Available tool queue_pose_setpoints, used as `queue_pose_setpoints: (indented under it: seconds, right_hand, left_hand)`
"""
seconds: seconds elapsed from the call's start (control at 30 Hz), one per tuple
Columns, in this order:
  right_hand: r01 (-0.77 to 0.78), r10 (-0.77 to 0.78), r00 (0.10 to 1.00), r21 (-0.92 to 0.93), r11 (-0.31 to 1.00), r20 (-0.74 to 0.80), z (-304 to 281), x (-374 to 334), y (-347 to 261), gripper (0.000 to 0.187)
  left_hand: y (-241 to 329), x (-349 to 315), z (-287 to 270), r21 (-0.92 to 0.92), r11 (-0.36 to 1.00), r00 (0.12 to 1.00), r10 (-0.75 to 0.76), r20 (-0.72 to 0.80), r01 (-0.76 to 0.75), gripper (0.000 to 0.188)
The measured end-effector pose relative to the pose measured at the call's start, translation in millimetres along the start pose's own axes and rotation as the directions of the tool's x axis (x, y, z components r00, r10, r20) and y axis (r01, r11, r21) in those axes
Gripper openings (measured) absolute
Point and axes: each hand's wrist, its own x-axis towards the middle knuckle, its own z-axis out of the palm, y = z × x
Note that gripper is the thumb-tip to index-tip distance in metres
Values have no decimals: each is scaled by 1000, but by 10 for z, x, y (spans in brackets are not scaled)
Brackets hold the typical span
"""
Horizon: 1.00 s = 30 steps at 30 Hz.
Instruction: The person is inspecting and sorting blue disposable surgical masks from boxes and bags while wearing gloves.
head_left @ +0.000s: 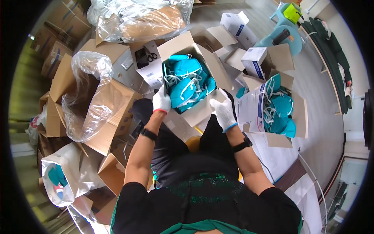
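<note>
An open cardboard box (196, 115) full of teal cup-shaped face masks (191, 84) with white straps is in front of me, tilted, its flaps spread outward. My left hand (161, 100), in a white knit glove, grips the box by its left side, the fingers partly hidden behind the wall. At the box's near right corner, my gloved right hand (223, 110) is closed on the edge by a flap. To the right stands a second open box (251, 111), also holding teal masks with white straps; a few masks lie between its flaps.
Left of me, a large carton (119, 117) has a clear plastic liner (83, 132) hanging out. A white bag (46, 191) with teal pieces is at lower left. Scissors (151, 55) lie beyond the box. A small white carton (254, 64) and a blue stool (297, 41) stand far right.
</note>
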Motion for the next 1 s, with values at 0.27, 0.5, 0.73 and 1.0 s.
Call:
queue_pose_setpoints:
  seconds: [0.27, 0.5, 0.73, 1.0]
  right_hand:
    - [62, 93, 992, -961, 268, 90, -160, 341, 1010, 35]
    - [450, 356, 839, -892, -33, 411, -32, 94, 1212, 33]
    - [310, 236, 914, -943, 122, 331, -36, 86, 1017, 29]
    - [325, 226, 909, -935, 140, 350, -32, 31, 997, 29]
  left_hand:
    - [-604, -212, 659, 291, 947, 911, -235, 339, 136, 34]
    - [-505, -1165, 1026, 343, 880, 348, -225, 910, -329, 33]
    - [-459, -1035, 938, 337, 937, 534, -239, 811, -94, 36]
    - [-423, -1124, 924, 325, 929, 500, -199, 843, -178, 35]
